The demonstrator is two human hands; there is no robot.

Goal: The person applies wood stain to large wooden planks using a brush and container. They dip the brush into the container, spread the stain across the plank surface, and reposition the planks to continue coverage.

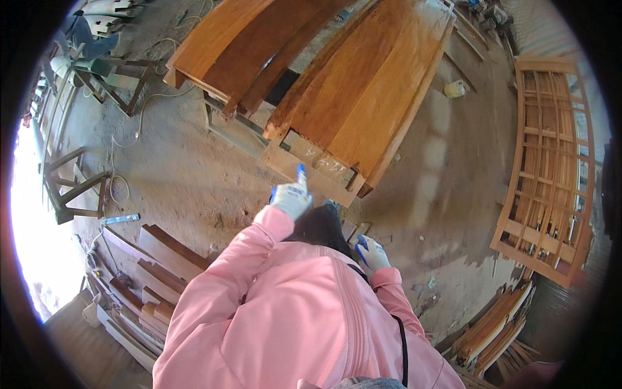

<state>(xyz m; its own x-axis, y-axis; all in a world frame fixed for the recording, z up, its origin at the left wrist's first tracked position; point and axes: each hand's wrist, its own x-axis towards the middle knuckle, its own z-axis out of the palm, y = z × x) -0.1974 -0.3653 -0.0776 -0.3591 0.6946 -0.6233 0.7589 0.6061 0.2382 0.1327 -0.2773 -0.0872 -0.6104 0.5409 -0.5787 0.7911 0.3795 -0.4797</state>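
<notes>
My left hand [293, 198], in a white work glove with blue fingertips, reaches forward with its index finger stretched out. It points toward the near end of a wide varnished wooden panel [363, 84], where a paler strip of wood [314, 175] bears handwritten marks. No object shows in that hand, and whether the fingertip touches the wood I cannot tell. Low beside my right leg hangs my right hand [373, 253], gloved the same way, its fingers loosely apart and nothing visible in them.
A second varnished panel [253, 39] lies left of the first, both raised on supports. Metal stands [71, 188] and a cable [113, 172] are at left. Stacked boards [155, 259] lie lower left. A wooden lattice frame [547, 168] leans at right, above a timber pile [495, 324].
</notes>
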